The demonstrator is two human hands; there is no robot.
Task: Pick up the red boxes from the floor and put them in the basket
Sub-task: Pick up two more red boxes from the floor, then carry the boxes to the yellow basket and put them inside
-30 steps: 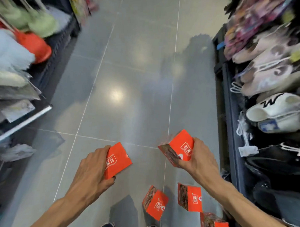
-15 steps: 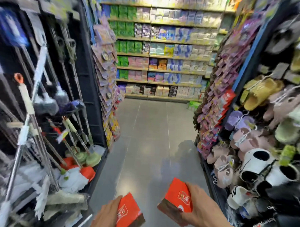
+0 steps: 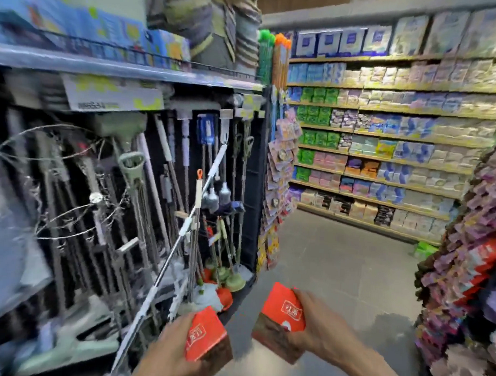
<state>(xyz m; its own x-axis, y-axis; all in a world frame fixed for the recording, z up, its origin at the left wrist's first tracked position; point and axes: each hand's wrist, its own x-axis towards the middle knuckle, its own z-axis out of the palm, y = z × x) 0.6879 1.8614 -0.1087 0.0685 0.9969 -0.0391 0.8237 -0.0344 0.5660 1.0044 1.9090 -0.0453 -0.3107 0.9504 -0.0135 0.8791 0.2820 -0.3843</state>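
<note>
Two red boxes, one per hand: the left hand [image 3: 176, 345] grips the left red box [image 3: 206, 337], the right hand [image 3: 319, 331] clasps the right red box [image 3: 283, 310], both held low over the grey floor [image 3: 337, 264]. A mop rack [image 3: 145, 201] stands left, stocked shelves [image 3: 383, 142] fill the aisle's far end.

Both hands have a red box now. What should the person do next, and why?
Probably keep turning to look for the basket. The left hand holds one red box and the right hand holds another, so both are full, and no basket shows in view, only shelves and aisle floor.
</note>
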